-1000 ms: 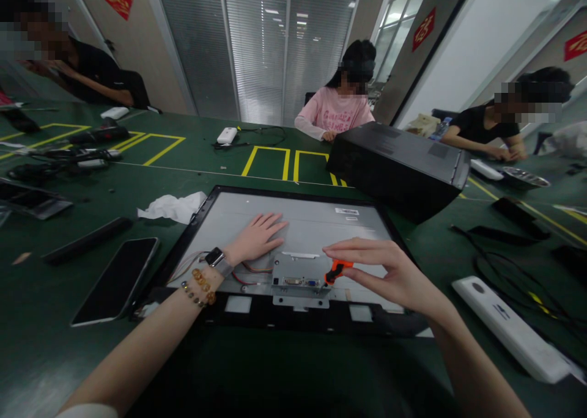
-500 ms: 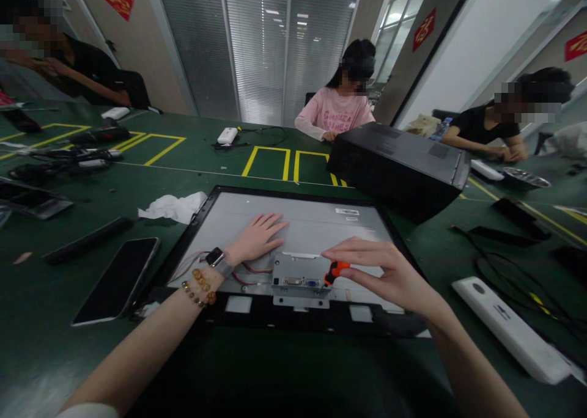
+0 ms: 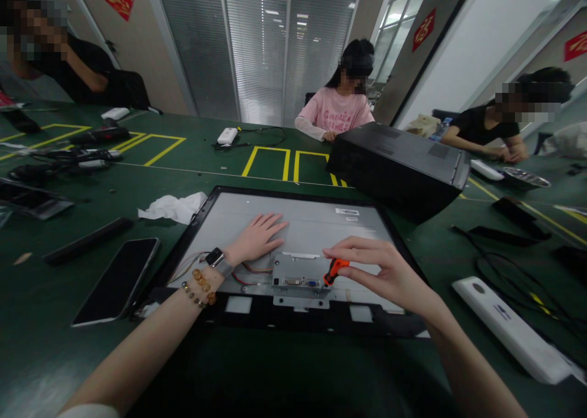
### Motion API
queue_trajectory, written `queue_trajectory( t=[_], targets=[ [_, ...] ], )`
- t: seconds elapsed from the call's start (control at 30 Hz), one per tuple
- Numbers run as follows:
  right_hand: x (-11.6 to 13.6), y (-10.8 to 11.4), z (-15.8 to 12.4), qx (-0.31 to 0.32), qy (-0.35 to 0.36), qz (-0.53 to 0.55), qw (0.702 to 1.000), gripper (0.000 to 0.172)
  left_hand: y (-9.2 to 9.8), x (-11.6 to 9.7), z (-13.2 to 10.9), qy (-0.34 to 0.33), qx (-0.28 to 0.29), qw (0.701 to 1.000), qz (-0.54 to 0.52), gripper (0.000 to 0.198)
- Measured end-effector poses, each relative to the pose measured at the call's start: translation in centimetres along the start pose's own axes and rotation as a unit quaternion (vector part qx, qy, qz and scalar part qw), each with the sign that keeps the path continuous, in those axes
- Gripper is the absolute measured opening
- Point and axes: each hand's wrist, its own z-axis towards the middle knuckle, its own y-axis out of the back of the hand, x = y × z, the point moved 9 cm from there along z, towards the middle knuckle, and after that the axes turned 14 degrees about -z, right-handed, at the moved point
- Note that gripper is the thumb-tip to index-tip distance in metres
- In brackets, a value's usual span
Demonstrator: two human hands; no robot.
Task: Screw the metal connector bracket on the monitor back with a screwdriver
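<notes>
A monitor panel (image 3: 312, 225) lies back side up on the green table, framed in black. Flat on its grey metal back, fingers spread, rests my left hand (image 3: 257, 239). My right hand (image 3: 380, 270) pinches a short orange and black screwdriver (image 3: 335, 271) between thumb and fingers. The screwdriver leans at the right end of a metal bracket (image 3: 298, 277) that carries video ports; its tip is too small to make out. Thin coloured wires (image 3: 243, 277) run from the bracket's left side, partly under my left wrist.
A large black casing (image 3: 398, 167) stands beyond the panel's right corner. Left are a smartphone (image 3: 117, 280), a black bar (image 3: 87, 241) and crumpled tissue (image 3: 172, 207). To the right lie a white device (image 3: 509, 326) and black cables (image 3: 490, 271). Several people sit around the table.
My right fingers and the screwdriver have shifted and turned slightly at the bracket. My left hand has stayed in place. The person at far left has raised their hands to their head.
</notes>
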Motion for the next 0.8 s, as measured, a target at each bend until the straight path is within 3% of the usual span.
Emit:
queue_trajectory(
  t=[0.23, 0.43, 0.63, 0.8],
  targets=[
    [-0.18, -0.05, -0.2, 0.014, -0.013, -0.01, 1.0, 0.04, -0.15, 0.08, 0.01, 0.005, 0.007, 1.0, -0.001, 0.053],
    [-0.01, 0.03, 0.01, -0.004, -0.001, 0.004, 1.0, 0.033, -0.11, 0.1, 0.01, 0.0, -0.002, 1.0, 0.005, 0.053],
    [-0.01, -0.14, -0.34, 0.023, -0.013, 0.0, 1.0, 0.046, -0.14, 0.13, -0.01, -0.006, -0.006, 1.0, -0.001, 0.053],
    [0.17, -0.02, -0.06, 0.007, -0.004, -0.001, 1.0, 0.037, -0.14, 0.11, -0.01, -0.006, -0.008, 1.0, -0.002, 0.053]
  ],
)
